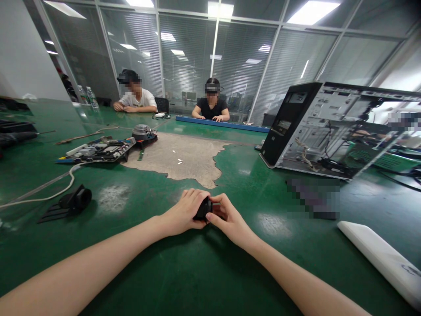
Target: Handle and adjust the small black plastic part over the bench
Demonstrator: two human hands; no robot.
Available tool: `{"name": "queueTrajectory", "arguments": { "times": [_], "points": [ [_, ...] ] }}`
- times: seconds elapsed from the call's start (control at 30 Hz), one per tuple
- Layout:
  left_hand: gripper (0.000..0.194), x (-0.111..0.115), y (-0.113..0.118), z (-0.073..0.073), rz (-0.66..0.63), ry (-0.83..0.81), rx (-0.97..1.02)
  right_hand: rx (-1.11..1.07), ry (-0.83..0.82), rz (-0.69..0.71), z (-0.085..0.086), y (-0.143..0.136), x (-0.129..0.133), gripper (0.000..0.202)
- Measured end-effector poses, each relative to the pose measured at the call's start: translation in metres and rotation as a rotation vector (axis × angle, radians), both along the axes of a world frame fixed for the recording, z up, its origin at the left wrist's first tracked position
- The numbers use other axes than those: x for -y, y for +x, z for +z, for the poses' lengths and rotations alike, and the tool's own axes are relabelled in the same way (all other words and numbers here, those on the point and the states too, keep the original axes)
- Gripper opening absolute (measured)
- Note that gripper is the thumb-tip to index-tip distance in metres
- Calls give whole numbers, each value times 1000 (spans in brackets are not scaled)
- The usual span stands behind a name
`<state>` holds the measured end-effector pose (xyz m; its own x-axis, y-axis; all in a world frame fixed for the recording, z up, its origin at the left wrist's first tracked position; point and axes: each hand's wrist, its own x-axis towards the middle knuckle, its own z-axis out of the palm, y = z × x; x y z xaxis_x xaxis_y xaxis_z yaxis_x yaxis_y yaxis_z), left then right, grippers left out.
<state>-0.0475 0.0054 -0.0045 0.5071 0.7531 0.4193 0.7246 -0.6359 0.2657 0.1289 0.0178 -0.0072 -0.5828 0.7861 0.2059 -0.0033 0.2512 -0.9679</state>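
Observation:
Between my two hands, just above or on the green table, is a small black part, partly covered by fingers; its exact kind I cannot make out. My left hand wraps over its left side and top, closed on it. From the right, my right hand pinches the same part with the thumb in front and curled fingers behind. Off to the left lies a black plastic bracket with a round end.
A circuit board and a round fan-like cooler sit on the left. An open computer case stands at right, near a white slab. Two people sit across the green table, whose covering has a bare patch.

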Motion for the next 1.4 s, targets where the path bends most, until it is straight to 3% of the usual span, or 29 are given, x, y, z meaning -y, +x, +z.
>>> {"name": "queueTrajectory", "arguments": {
  "times": [0.33,0.57,0.8,1.0,1.2,1.4],
  "points": [
    [54,0,1,0,7,1,6,-30,-17,-42,0,-3,-1,26],
    [55,0,1,0,7,6,-3,-39,5,7,-1,-1,0,23],
    [54,0,2,0,9,-4,8,-33,11,-72,0,-3,0,20],
    [55,-1,1,-1,3,2,12,-5,22,-3,2,-1,2,24],
    [54,0,2,0,7,1,12,-44,42,-45,1,-1,2,16],
    [55,-1,1,-2,16,13,5,4,-6,-53,1,-2,1,26]
  ]
}}
